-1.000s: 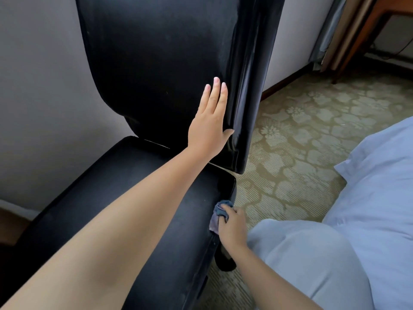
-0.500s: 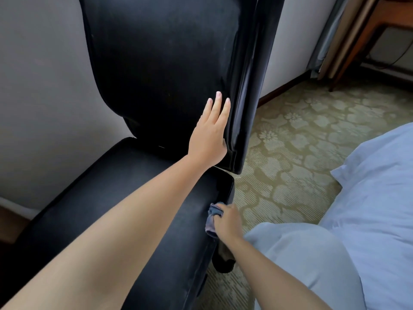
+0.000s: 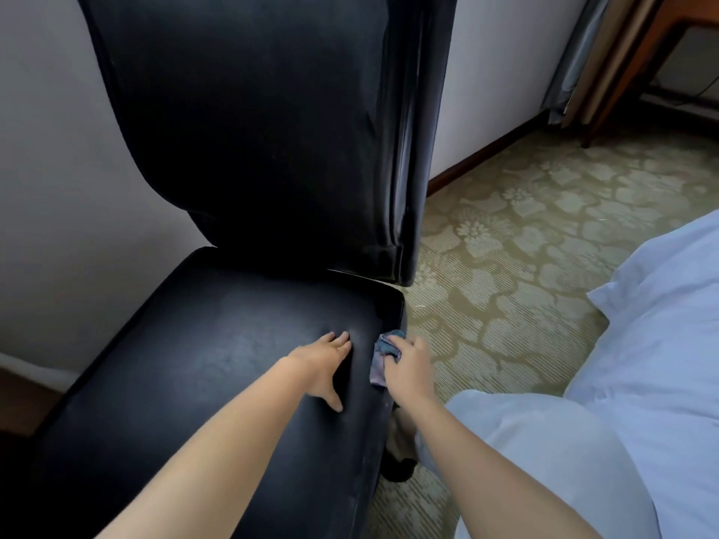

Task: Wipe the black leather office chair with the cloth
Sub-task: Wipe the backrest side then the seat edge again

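Your left hand (image 3: 325, 361) has dropped from the backrest to lie flat, fingers straight, on the chair (image 3: 218, 375) seat; your right hand (image 3: 408, 367) grips the cloth (image 3: 382, 354) at the seat's right edge, so that edge gets wiped next.

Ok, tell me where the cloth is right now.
In the head view, the cloth is bunched in the right hand at the chair seat's right edge, beside the left hand.

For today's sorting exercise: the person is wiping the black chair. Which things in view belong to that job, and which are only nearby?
Part of the job:
chair
cloth
right hand gripping the cloth
left hand flat on the seat

Only nearby:
carpet
bedding
curtain
wooden table leg
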Demonstrator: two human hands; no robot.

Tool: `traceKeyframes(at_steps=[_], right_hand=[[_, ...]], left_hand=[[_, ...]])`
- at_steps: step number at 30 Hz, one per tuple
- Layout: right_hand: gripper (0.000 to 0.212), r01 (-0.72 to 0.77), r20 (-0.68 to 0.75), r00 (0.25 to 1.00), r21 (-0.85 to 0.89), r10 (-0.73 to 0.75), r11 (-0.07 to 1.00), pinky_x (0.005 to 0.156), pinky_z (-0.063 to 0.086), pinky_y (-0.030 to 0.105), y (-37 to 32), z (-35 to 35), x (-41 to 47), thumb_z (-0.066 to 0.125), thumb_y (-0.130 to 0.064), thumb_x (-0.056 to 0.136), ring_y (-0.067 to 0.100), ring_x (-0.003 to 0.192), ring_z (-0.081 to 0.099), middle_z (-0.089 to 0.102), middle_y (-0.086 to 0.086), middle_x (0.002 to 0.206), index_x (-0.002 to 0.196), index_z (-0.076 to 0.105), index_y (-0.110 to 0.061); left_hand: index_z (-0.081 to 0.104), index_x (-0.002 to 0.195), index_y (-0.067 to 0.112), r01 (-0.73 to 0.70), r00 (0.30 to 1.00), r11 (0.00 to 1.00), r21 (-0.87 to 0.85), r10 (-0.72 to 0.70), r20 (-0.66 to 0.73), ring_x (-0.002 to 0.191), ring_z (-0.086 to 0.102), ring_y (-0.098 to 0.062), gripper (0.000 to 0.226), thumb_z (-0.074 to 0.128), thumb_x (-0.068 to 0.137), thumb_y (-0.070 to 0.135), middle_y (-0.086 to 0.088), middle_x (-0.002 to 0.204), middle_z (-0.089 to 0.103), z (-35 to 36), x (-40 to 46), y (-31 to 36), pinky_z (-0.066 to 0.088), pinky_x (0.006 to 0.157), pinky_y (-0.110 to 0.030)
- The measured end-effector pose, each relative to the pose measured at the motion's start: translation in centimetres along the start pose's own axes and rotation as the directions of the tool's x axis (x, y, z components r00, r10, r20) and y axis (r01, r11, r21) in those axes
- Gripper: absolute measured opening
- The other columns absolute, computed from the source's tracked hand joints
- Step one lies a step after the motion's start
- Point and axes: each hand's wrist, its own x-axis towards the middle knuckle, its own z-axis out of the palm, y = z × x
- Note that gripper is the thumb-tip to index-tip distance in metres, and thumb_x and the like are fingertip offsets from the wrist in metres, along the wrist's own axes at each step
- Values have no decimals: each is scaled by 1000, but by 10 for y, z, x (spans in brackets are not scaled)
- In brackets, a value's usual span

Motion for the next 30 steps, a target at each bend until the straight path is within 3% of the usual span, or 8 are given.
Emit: traceKeyframes(at_steps=[5, 11, 17, 21, 24, 27, 30], right_hand=[[36, -2, 0, 1000, 12, 2, 1000, 77, 35, 19, -2, -2, 11, 48, -11, 95, 12, 89, 45, 38, -3, 106, 129, 57, -19], [32, 18, 33, 999, -9, -18, 1000, 79, 34, 18, 1, 1, 2, 49, -11, 93, 10, 89, 45, 40, -5, 102, 124, 59, -15], [36, 89, 153, 985, -75, -76, 993, 83, 37, 24, 14, 11, -72, 49, -9, 90, 26, 105, 49, 49, 9, 118, 122, 59, -20], [31, 140, 189, 976, -154, -110, 978, 78, 41, 21, 13, 6, -53, 49, -14, 90, 19, 99, 50, 46, -1, 109, 120, 58, -18], [33, 157, 139, 981, -153, -136, 976, 75, 34, 19, 4, 1, -25, 48, -10, 91, 14, 96, 49, 46, 0, 112, 121, 59, -15], [38, 146, 100, 987, -192, -129, 970, 81, 37, 21, -5, 1, -9, 48, -11, 93, 17, 100, 50, 46, 2, 117, 130, 56, -13], [38, 174, 127, 980, -199, -151, 964, 78, 32, 17, -4, 0, -21, 49, -12, 93, 12, 95, 45, 42, -3, 109, 131, 54, -12]], left_hand=[[-5, 151, 13, -7, 1000, 1000, -15, 7, 13, 146, -11, -18, 125, 79, 67, 50, 3, 159, -12, 1, 4, -3, 22, 116, -43], [-12, 150, 15, 0, 1000, 1000, -26, 0, 13, 144, -19, -18, 131, 79, 64, 54, 6, 157, -20, 8, 0, -1, 10, 114, -58], [-11, 150, 15, -1, 1000, 1000, 1, 1, -7, 144, -17, -19, 128, 79, 66, 51, 4, 157, -18, 12, -11, 4, 10, 113, -58], [-5, 151, 12, 2, 999, 1000, -8, -3, -37, 145, -13, -20, 120, 78, 71, 44, 2, 158, -15, 20, -19, 8, 17, 116, -51], [-2, 151, 12, -3, 999, 998, -65, 1, -33, 145, -12, -19, 110, 73, 77, 43, 2, 159, -13, 32, -29, 11, 22, 115, -51], [-8, 151, 16, -15, 1000, 997, -79, 14, -16, 144, -19, -18, 120, 74, 71, 51, 7, 156, -19, 50, -42, 11, 9, 113, -61], [-9, 151, 19, -24, 999, 993, -114, 20, -43, 143, -22, -18, 126, 78, 66, 50, 6, 157, -21, 59, -45, 9, 1, 111, -63]])
